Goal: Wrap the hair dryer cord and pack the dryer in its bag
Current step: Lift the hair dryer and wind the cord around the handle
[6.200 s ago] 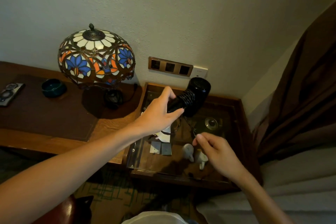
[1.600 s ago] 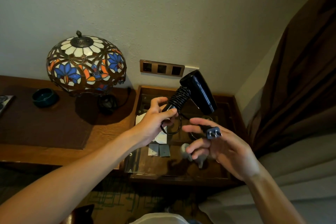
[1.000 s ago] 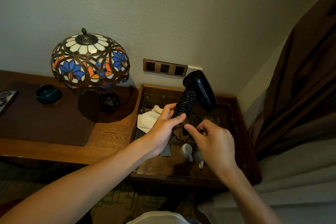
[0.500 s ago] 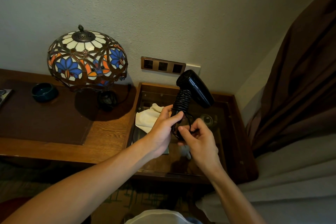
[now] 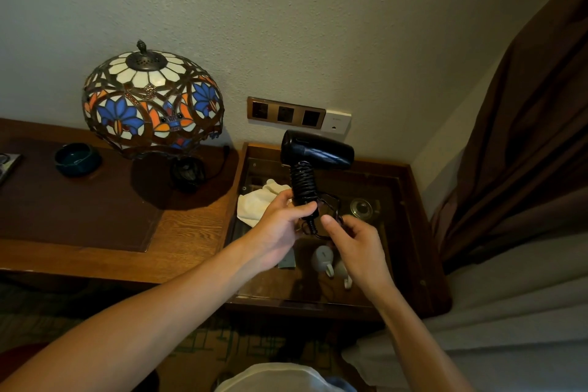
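Observation:
A black hair dryer (image 5: 318,152) is held upright above the glass-topped side table, barrel level and pointing right. Its black cord (image 5: 304,183) is coiled tightly round the handle. My left hand (image 5: 281,226) grips the bottom of the wrapped handle. My right hand (image 5: 353,243) sits just right of it, fingers pinched on the loose end of the cord below the handle; the plug is hidden. A cream cloth bag (image 5: 259,202) lies crumpled on the table's left side, behind my left hand.
Stained-glass lamp (image 5: 152,102) and a dark green ashtray (image 5: 77,158) stand on the wooden desk to the left. Two white cups (image 5: 323,259) and a round glass lid (image 5: 362,207) sit on the side table (image 5: 410,232). Wall sockets (image 5: 286,113) behind; brown curtain (image 5: 525,137) and bed on the right.
The dryer's barrel has swung from tilted to level, pointing right. My right hand stays at the handle's base, working the cord's last loose loop; earlier it held the plug out in the open.

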